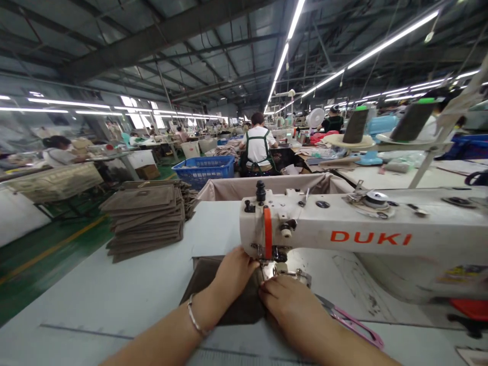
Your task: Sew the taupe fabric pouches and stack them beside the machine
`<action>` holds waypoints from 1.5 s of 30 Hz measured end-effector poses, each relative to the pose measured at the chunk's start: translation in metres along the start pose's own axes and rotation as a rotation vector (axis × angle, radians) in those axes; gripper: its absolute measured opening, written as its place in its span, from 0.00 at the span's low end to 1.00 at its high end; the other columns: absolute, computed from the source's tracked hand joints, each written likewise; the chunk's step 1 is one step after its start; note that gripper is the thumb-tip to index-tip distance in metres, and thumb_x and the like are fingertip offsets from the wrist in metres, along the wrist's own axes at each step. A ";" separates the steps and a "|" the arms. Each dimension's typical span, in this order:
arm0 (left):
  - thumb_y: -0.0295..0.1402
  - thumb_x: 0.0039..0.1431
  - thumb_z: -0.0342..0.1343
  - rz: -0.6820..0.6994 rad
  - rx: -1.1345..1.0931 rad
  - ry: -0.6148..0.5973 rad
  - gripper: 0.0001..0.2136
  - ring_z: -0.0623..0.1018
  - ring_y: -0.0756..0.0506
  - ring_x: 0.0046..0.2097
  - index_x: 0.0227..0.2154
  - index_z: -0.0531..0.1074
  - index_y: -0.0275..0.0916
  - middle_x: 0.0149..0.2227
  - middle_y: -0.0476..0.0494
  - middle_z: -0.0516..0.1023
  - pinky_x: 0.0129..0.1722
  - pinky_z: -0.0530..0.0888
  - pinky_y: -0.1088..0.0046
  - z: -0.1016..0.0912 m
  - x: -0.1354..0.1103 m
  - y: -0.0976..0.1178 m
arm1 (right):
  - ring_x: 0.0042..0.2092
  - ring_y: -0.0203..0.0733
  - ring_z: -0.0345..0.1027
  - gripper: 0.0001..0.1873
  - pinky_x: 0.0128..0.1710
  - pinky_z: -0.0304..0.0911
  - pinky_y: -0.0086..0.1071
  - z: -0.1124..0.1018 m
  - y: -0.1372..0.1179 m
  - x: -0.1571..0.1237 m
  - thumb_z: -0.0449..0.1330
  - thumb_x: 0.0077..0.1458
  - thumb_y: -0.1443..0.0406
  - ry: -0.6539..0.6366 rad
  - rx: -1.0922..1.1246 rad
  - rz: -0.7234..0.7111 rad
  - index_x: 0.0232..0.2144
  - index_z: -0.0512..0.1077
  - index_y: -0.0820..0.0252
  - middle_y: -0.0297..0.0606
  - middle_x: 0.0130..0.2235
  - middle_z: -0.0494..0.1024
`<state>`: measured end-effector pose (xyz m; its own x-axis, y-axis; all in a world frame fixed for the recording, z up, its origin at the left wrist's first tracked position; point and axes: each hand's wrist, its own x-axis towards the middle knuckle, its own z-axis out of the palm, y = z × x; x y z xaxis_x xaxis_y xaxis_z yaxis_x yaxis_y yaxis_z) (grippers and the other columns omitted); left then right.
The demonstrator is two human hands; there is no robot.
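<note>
A dark brown fabric piece [224, 300] lies on the white sewing table [114, 310], with its far end running under the presser foot [272, 268] of a white DUKI industrial sewing machine [343, 223]. My left hand [232, 274], a thin bracelet on its wrist, grips the fabric just left of the needle area. My right hand [290, 310] presses on the fabric's right side, its fingertips close to the presser foot. Pink-handled scissors [354, 325] lie just beyond my right hand.
A stack of brown fabric panels [145, 218] sits on the table to the left. Behind the machine hangs a beige cloth bin [267, 185]. Farther off stand a blue plastic basket [204, 170] and a co-worker in a green apron [257, 145], among other workstations.
</note>
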<state>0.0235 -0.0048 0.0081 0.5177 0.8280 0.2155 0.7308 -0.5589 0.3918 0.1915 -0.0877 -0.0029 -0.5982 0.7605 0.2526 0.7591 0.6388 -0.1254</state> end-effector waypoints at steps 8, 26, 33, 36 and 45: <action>0.19 0.61 0.54 0.206 -0.029 -0.058 0.15 0.73 0.43 0.52 0.47 0.74 0.40 0.48 0.44 0.76 0.57 0.70 0.63 0.001 -0.038 0.001 | 0.45 0.47 0.72 0.13 0.49 0.67 0.39 0.009 -0.005 -0.008 0.61 0.56 0.72 0.063 0.056 0.041 0.44 0.76 0.64 0.42 0.42 0.79; 0.18 0.60 0.51 0.309 -0.067 -0.008 0.18 0.76 0.41 0.52 0.50 0.74 0.40 0.50 0.42 0.78 0.56 0.73 0.62 0.007 -0.041 -0.002 | 0.44 0.45 0.73 0.12 0.48 0.68 0.36 0.017 -0.004 -0.015 0.57 0.52 0.71 0.195 0.135 0.014 0.40 0.76 0.63 0.41 0.41 0.80; 0.22 0.61 0.53 0.333 -0.103 -0.055 0.18 0.76 0.43 0.53 0.51 0.75 0.44 0.52 0.45 0.78 0.58 0.71 0.65 -0.002 -0.036 -0.016 | 0.44 0.48 0.73 0.12 0.44 0.71 0.37 0.025 -0.007 -0.015 0.61 0.55 0.67 0.196 0.012 -0.033 0.42 0.76 0.66 0.45 0.43 0.80; 0.22 0.61 0.53 0.338 -0.140 -0.085 0.19 0.76 0.44 0.53 0.51 0.75 0.46 0.52 0.46 0.78 0.58 0.71 0.67 -0.006 -0.032 -0.022 | 0.43 0.47 0.73 0.09 0.41 0.72 0.37 0.024 -0.009 -0.013 0.60 0.56 0.67 0.189 -0.015 -0.042 0.39 0.77 0.64 0.44 0.44 0.80; 0.21 0.62 0.50 0.307 -0.080 -0.038 0.18 0.74 0.42 0.55 0.52 0.73 0.41 0.53 0.43 0.77 0.60 0.70 0.63 0.004 -0.040 -0.011 | 0.43 0.47 0.73 0.13 0.44 0.71 0.39 0.007 -0.004 -0.011 0.59 0.53 0.69 0.107 0.119 0.012 0.41 0.77 0.64 0.41 0.41 0.81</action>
<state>-0.0033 -0.0323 -0.0083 0.7261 0.6180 0.3014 0.5014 -0.7758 0.3830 0.1928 -0.0975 -0.0120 -0.5534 0.7556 0.3504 0.7266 0.6436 -0.2402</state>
